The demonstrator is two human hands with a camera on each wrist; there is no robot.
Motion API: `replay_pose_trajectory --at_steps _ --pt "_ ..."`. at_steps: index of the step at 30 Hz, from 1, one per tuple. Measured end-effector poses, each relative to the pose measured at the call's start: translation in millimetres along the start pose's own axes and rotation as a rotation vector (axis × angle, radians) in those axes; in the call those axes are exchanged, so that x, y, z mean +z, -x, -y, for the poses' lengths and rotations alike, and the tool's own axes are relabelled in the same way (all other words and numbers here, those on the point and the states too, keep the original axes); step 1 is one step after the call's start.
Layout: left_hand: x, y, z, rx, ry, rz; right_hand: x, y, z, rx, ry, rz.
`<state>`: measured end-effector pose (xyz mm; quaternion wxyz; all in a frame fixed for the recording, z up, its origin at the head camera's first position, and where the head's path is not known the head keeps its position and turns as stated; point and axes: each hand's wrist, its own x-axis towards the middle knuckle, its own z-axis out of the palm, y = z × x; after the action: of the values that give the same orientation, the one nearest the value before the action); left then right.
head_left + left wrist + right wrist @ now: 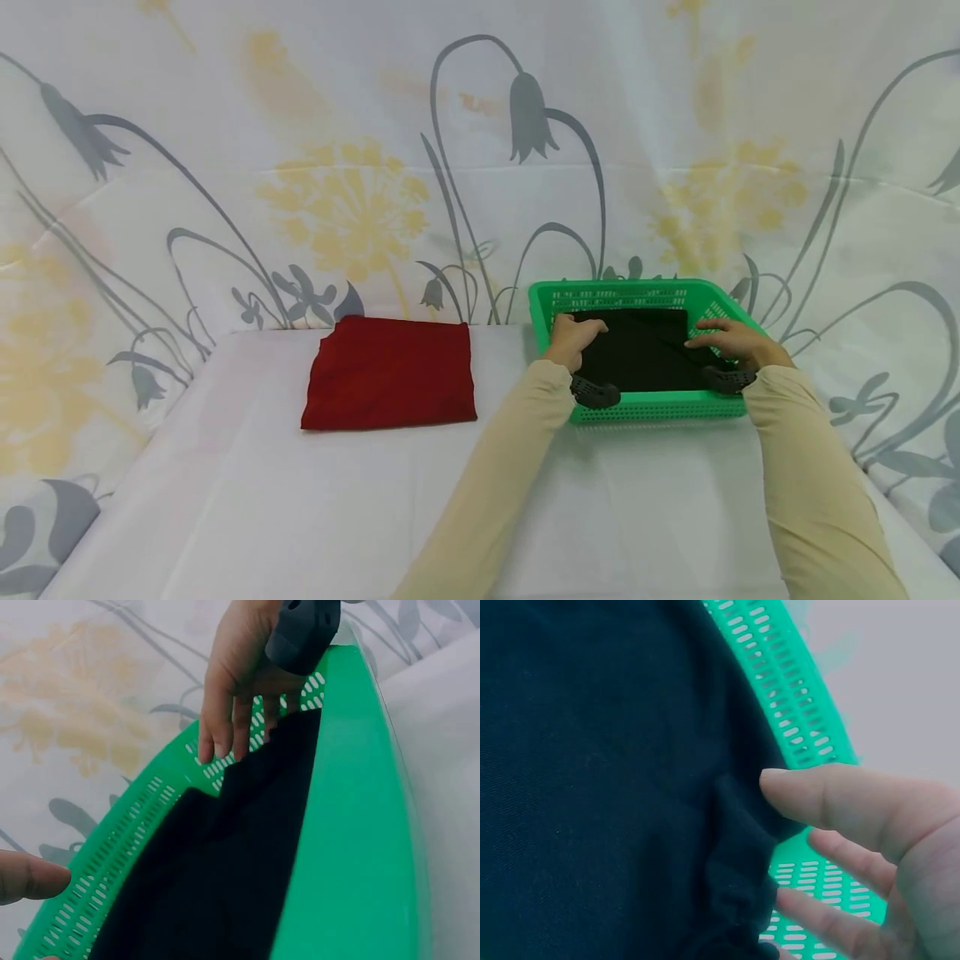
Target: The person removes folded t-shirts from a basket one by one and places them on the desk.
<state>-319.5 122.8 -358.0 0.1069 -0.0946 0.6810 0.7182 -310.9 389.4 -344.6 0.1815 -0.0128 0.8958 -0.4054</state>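
A folded black cloth (633, 350) lies inside a green plastic basket (652, 408) with slotted walls. My left hand (572, 340) is at the basket's left end, thumb stretched over the cloth's edge; in the left wrist view only part of that hand, including a straight finger (34, 876), enters at the left border. At the other end, my right hand (735, 342) has its fingers spread and relaxed beside the cloth. The right wrist view shows its thumb (810, 791) at the cloth's edge and the other fingers lower down, between cloth and basket wall.
A folded red cloth (390, 375) lies on the white-covered table (300, 508), left of the basket. Behind the table hangs a flower-patterned curtain (360, 100), close to the basket's back rim. Dark wrist devices (595, 392) sit near the basket's front rim.
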Motion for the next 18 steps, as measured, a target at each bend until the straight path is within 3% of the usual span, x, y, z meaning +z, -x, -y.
replay_pose_trajectory --at_steps 10,18 --pt "6.9 -4.7 14.5 -0.089 0.072 0.002 0.3 -5.1 -9.2 -0.025 0.025 0.055" --pt "9.2 -10.2 12.5 -0.160 0.031 0.030 -0.9 -8.1 -13.2 -0.021 0.088 0.069"
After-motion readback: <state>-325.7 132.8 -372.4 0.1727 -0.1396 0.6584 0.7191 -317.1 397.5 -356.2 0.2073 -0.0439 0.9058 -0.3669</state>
